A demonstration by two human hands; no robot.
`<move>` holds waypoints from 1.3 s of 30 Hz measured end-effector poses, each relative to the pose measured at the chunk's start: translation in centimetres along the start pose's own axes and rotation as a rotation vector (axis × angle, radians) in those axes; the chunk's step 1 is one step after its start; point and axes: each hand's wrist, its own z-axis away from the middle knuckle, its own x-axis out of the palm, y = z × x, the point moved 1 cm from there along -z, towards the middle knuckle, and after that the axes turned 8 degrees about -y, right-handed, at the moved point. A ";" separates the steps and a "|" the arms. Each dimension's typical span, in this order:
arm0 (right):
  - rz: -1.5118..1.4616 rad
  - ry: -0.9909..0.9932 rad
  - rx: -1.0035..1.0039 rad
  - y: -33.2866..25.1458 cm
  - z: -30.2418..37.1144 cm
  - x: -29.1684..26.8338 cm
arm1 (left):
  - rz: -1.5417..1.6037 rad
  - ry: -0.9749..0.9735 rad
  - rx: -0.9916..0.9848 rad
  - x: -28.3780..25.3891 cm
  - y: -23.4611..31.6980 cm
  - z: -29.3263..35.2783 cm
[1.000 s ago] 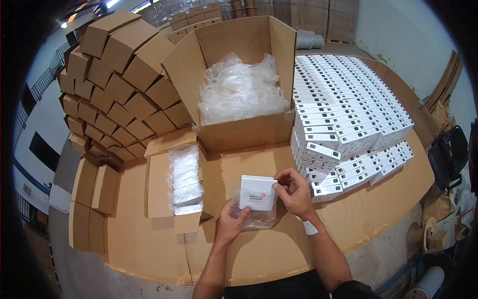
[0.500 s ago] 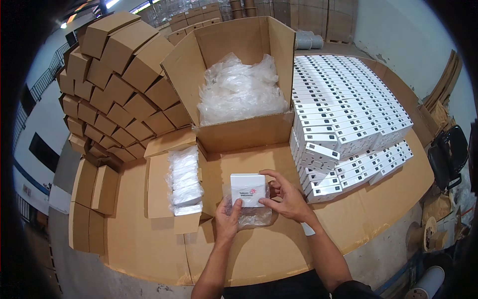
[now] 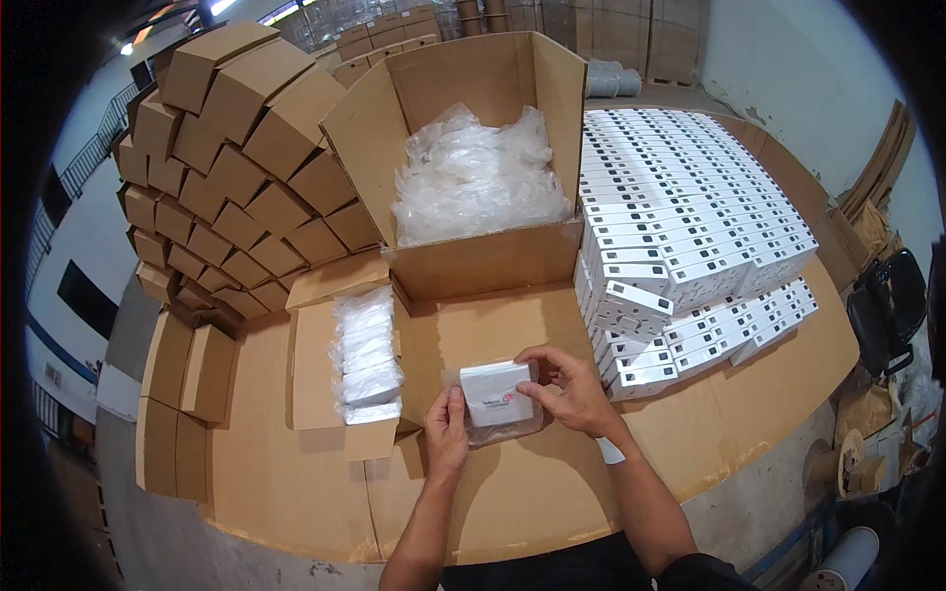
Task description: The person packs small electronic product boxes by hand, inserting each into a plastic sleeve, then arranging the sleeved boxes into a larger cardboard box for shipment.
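A flat white box (image 3: 485, 386) with a small red and dark print sits inside a clear plastic bag (image 3: 509, 431), above the cardboard surface. My left hand (image 3: 448, 433) grips the bag's left edge, thumb along its side. At the upper right corner my right hand (image 3: 574, 396) pinches the bag and box, fingers behind and thumb in front. Left of them lies an open small carton (image 3: 313, 379), in which several bagged white items (image 3: 367, 345) stand in a row.
Behind my hands a large open carton (image 3: 483, 271) holds a heap of clear plastic bags (image 3: 478, 182). To the right are stacked rows of white boxes (image 3: 690, 207). Brown cartons (image 3: 222, 177) pile up at the far left, with two more cartons (image 3: 209, 374) nearer.
The white box has slid down into the plastic bag, whose film now covers its front. My left thumb has moved off the box's face to the bag's edge.
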 end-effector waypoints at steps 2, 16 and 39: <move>0.016 0.006 0.008 0.0 0.1 -0.1 | 0.033 0.026 -0.005 0.7 1.1 0.2; 0.021 0.066 -0.078 -0.1 0.1 -0.1 | 0.249 -0.014 0.027 0.3 0.2 -0.1; -0.031 -0.016 0.011 0.1 -0.1 -0.3 | 0.143 -0.112 0.019 0.8 1.5 -0.8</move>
